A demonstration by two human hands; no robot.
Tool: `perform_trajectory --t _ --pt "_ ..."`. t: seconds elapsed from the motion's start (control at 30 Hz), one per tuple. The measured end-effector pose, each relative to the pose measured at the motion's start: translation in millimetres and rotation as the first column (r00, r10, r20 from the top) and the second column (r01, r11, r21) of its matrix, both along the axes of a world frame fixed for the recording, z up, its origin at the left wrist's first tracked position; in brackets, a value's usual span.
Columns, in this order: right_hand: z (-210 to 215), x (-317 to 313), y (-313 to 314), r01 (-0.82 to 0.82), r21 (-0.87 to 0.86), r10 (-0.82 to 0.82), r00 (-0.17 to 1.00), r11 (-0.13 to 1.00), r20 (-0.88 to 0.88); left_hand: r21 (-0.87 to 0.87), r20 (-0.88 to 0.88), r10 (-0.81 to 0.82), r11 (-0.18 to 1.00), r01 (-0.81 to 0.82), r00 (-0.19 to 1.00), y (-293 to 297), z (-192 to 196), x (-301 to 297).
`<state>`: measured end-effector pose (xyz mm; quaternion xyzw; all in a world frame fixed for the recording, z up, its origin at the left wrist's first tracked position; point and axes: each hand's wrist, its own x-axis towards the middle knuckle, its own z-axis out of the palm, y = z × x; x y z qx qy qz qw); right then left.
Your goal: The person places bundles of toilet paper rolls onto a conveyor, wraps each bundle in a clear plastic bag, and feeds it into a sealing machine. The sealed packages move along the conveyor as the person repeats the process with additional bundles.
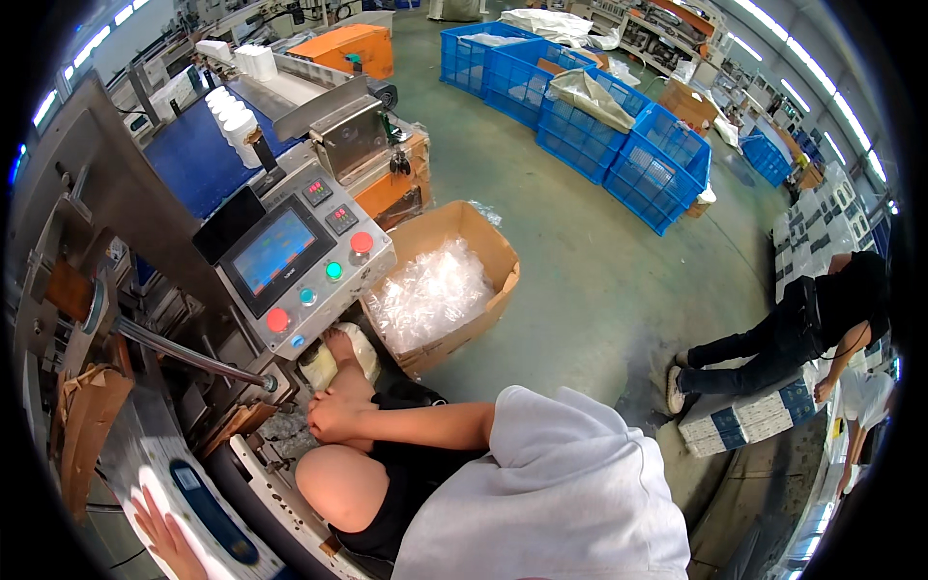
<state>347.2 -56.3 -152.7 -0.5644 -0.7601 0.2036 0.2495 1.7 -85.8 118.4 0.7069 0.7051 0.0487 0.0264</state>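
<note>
My left hand (pixel 170 537) lies flat, fingers spread, on a white package (pixel 153 454) with a dark blue oval panel, at the lower left beside the machine. Its wrist runs out of the picture at the lower edge. My right arm reaches across my lap, and my right hand (pixel 333 416) is closed round my own lower leg (pixel 350 387), just past the bent knee. Part of its grip is hidden behind the fingers. Above it stands a tilted machine control panel (pixel 338 275) with a lit screen and red and green buttons; neither hand touches it.
A cardboard box (pixel 503 300) of crumpled clear plastic film stands beside the panel. White rolls (pixel 239 130) line a blue conveyor (pixel 184 164). Blue crates (pixel 580 145) stand across the floor. At right a person (pixel 812 314) in dark clothes stands by stacked white-and-blue packs (pixel 739 420).
</note>
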Motion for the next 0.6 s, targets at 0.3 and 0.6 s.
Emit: perform_trajectory --t 0.3,0.6 --pt "19 8 -1 -0.045 -0.125 0.052 0.997 0.991 0.055 0.059 0.015 0.012 0.998 -0.013 1.000 -25 -16 -10" --pt "8 27 -5 0.010 -0.004 -0.011 0.994 1.000 -0.111 0.190 -0.065 -0.107 0.975 0.118 0.992 -69 32 63"
